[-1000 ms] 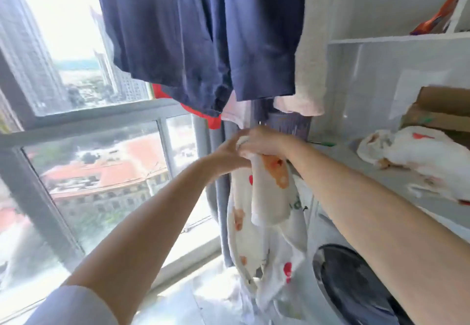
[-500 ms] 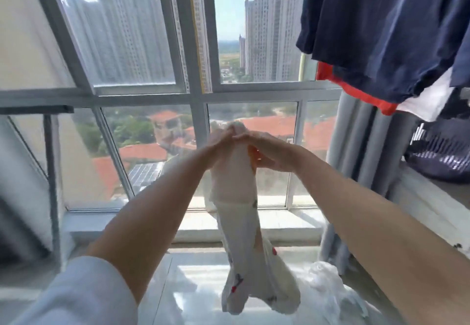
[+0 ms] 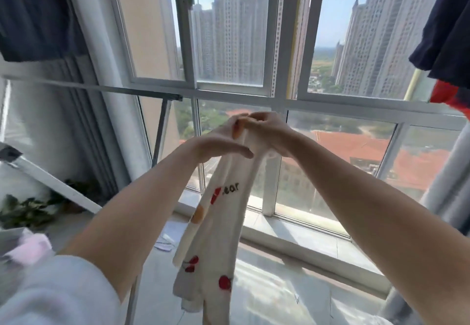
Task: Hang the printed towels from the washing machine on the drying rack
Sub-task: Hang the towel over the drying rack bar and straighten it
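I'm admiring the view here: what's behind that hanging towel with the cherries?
Behind the printed towel is the lower window pane, with red-roofed buildings outside, then the pale sill and tiled floor lower down. The strip of glass, sill and floor directly behind the cloth is hidden.

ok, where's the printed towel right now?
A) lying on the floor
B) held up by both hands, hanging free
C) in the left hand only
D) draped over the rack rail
B: the left hand and right hand grip the top of the printed towel, which dangles clear of the drying rack rail.
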{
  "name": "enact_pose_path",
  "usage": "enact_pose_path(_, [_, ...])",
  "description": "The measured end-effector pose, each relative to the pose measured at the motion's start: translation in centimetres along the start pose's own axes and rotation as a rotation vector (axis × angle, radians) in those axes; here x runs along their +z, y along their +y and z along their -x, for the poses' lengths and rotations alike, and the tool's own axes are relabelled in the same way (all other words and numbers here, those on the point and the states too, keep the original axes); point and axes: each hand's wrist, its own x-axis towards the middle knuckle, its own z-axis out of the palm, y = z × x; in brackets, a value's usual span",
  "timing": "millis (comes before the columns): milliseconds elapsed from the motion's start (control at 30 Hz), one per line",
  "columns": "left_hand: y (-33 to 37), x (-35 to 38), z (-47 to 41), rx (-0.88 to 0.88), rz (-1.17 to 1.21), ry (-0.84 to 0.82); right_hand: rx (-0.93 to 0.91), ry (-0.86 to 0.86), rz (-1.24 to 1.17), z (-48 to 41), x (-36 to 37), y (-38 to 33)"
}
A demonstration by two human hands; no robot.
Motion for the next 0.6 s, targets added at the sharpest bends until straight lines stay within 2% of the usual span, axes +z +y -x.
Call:
enact_pose_path(67, [0.3, -0.2, 0.3, -0.029, -0.114, 0.083, -0.028, -0.063, -0.014, -0.1, 0.9, -0.1])
enact_pose_path(133, [0.3, -1.2, 0.3, -0.105, -0.224, 0.291, -0.023, -0.085, -0.183, -0.6, 1.4, 0.4])
enact_pose_path(200, [0.2, -2.4, 0.4, -0.172, -0.098, 0.521, 0.006, -0.180, -0.278, -1.3, 1.7, 0.9])
enact_pose_path(300, [1.9, -3.8, 1.1, -0.074, 0.310, 0.633, 0.092, -0.404, -0.087, -1.2, 2.8, 1.5])
enact_pose_path(400, [3.2, -5.4, 2.0, -0.053, 0.349, 0.714, 0.096, -0.506, 0.033, -0.8, 4.5, 2.1])
enact_pose_path(500, [3.2, -7.5, 3.2, -0.108, 0.318, 0.895, 0.085, -0.479, 0.165, -1.4, 5.7, 2.7])
enact_pose_path(600, [2.9, -9.8, 4.2, -0.153, 0.336, 1.068, 0.101, -0.543, 0.337, -1.7, 6.7, 3.3])
